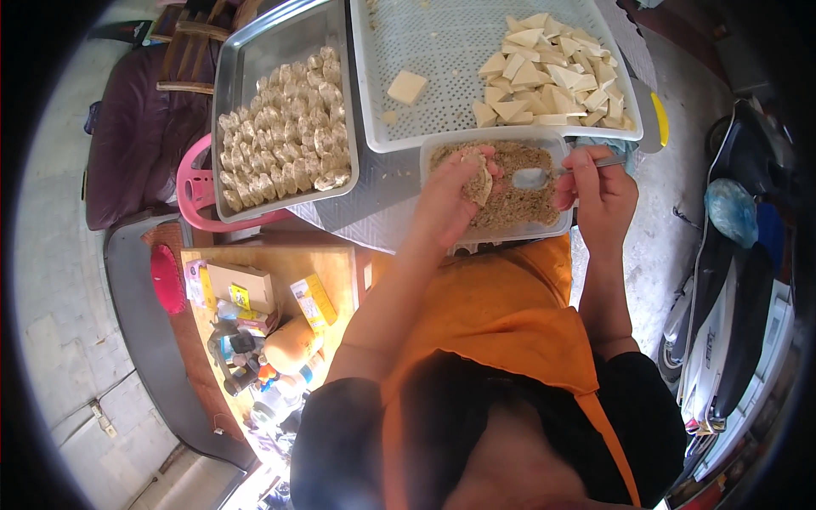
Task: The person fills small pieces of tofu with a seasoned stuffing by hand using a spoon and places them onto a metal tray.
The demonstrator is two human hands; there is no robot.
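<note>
In my left hand (446, 194) lies a pale triangular piece (477, 178), apparently tofu, with brown filling clinging to it. My right hand (596, 194) grips a metal spoon (611, 161) by the handle. The spoon's bowl is over a clear plastic container (561, 220) of crumbly brown filling (516, 207), and both hands are above or beside it. Behind stands a white perforated plastic tray (440, 57) with a heap of pale triangles (551, 76) on its right and a square block (407, 88) on its left. A metal tray (280, 32) holds rows of filled pieces (287, 131).
Under the metal tray shows a pink plastic stool (191, 182). Left of me, a wooden table (344, 268) carries boxes and bottles. A dark purple padded seat (131, 140) lies beyond the trays' left side. To my right stands a motor scooter (720, 319).
</note>
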